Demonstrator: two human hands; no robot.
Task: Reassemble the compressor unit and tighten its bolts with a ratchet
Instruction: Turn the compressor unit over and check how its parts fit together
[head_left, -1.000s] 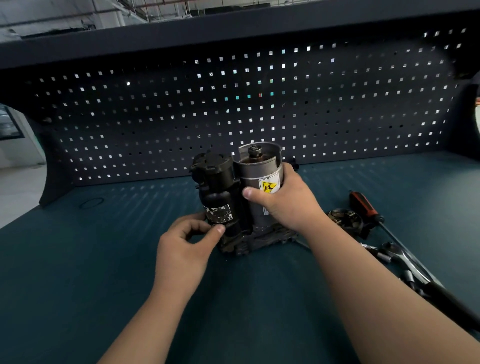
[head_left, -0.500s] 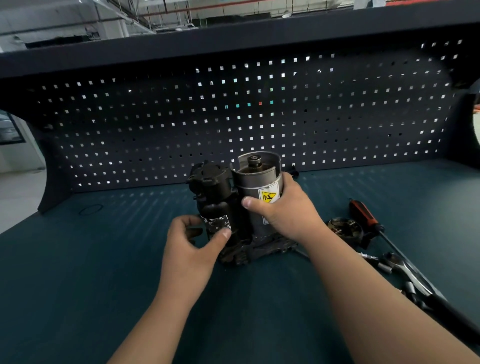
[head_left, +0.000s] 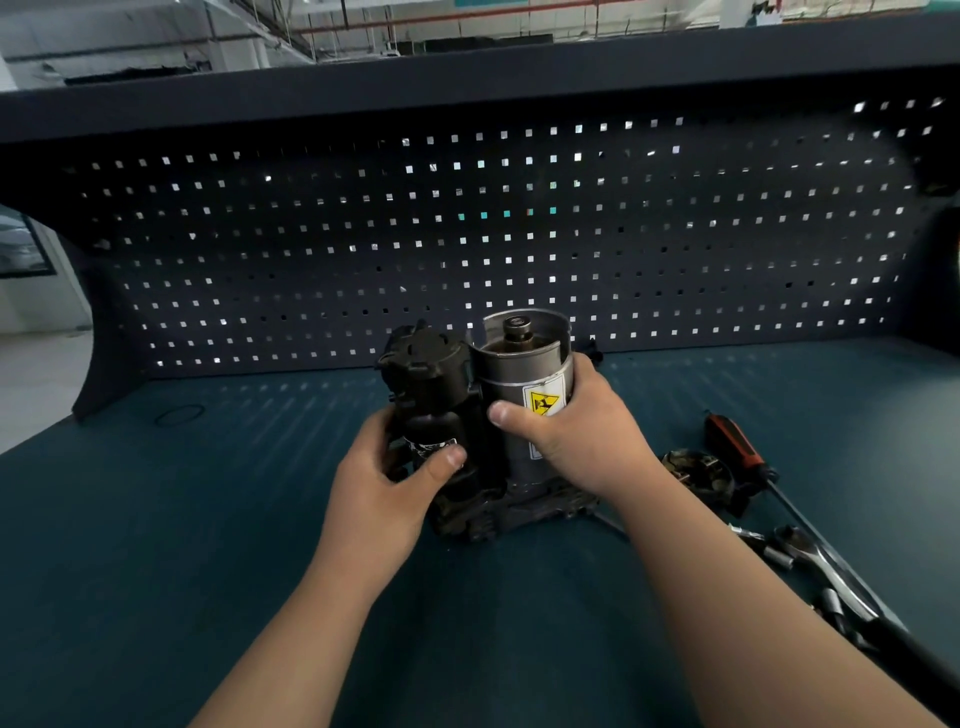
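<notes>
The compressor unit stands upright on the blue bench: a black cylinder part (head_left: 431, 384) on the left, a grey metal motor can (head_left: 524, 374) with a yellow warning label on the right, both on a dark base (head_left: 519, 512). My left hand (head_left: 379, 483) grips the lower black cylinder, thumb across its label. My right hand (head_left: 576, 436) wraps round the grey can. The ratchet (head_left: 826, 571) lies on the bench to the right, untouched.
A round dark end cap (head_left: 698, 470), a red-handled screwdriver (head_left: 735, 447) and loose sockets (head_left: 779, 556) lie to the right of the unit. A dark pegboard (head_left: 467, 234) closes off the back of the bench. A thin ring (head_left: 179, 415) lies at the far left.
My left hand has moved up from the base and closed round the black cylinder. My right hand has kept its hold on the grey can.
</notes>
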